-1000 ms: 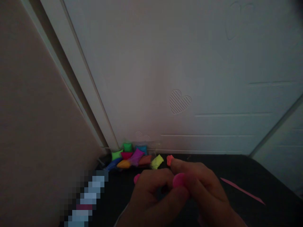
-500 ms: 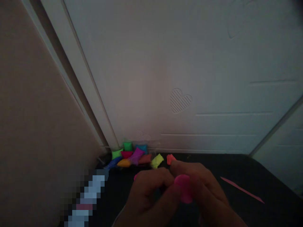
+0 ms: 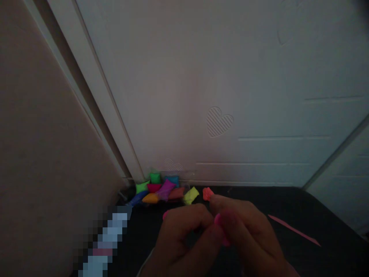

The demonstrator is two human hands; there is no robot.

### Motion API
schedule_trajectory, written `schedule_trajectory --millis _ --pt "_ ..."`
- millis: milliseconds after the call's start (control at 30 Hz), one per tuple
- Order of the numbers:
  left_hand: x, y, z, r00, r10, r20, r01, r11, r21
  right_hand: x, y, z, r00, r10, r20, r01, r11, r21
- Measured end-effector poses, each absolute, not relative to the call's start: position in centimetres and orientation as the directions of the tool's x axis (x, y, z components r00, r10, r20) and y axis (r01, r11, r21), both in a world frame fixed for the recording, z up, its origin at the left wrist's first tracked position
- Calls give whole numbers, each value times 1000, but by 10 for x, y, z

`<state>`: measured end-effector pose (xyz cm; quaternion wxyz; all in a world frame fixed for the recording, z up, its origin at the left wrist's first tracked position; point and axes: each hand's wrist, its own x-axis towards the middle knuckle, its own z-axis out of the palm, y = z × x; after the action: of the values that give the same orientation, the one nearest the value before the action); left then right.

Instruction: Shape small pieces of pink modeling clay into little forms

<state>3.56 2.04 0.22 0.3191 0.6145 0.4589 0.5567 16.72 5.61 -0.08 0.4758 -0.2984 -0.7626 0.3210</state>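
A small piece of bright pink modelling clay point(image 3: 226, 241) is pinched between my two hands, low in the middle of the head view. My left hand point(image 3: 184, 238) grips its left side with thumb and forefinger. From the right, the thumb of my right hand point(image 3: 253, 234) lies over the clay and covers most of it. Just beyond the fingertips, a crumpled lump of orange clay point(image 3: 207, 194) rests on the dark table. Another bit of pink clay point(image 3: 165, 215) peeks out behind my left hand, mostly hidden.
Several coloured clay packets point(image 3: 164, 189) are heaped at the back left, with a yellow packet point(image 3: 191, 196) at their right end. A thin pink modelling tool point(image 3: 294, 230) lies on the right of the black table point(image 3: 314, 265). A white panel with hearts point(image 3: 184, 92) rises behind.
My right thumb has moved across the pink clay, so less of its round face shows. Both hands stay in nearly the same place.
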Motion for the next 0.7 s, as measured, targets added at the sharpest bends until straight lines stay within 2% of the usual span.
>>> schedule_trajectory --millis 133,233,333,433,700 --pt "35 21 -1 -47 943 330 173 -318 932 169 57 -7 -394 783 480 78 549 -832" --pt "35 22 -3 -69 931 358 175 -342 923 171 58 -13 -389 783 485 12 531 -847" --pt "35 22 -3 -118 908 403 192 -377 906 172 58 -16 -335 809 484 35 524 -851" --pt "38 22 1 -91 896 435 174 -416 893 171 56 -12 -347 807 478 59 528 -847" --pt "38 24 2 -55 910 412 64 -408 911 168 56 -4 -390 800 455 38 508 -860"
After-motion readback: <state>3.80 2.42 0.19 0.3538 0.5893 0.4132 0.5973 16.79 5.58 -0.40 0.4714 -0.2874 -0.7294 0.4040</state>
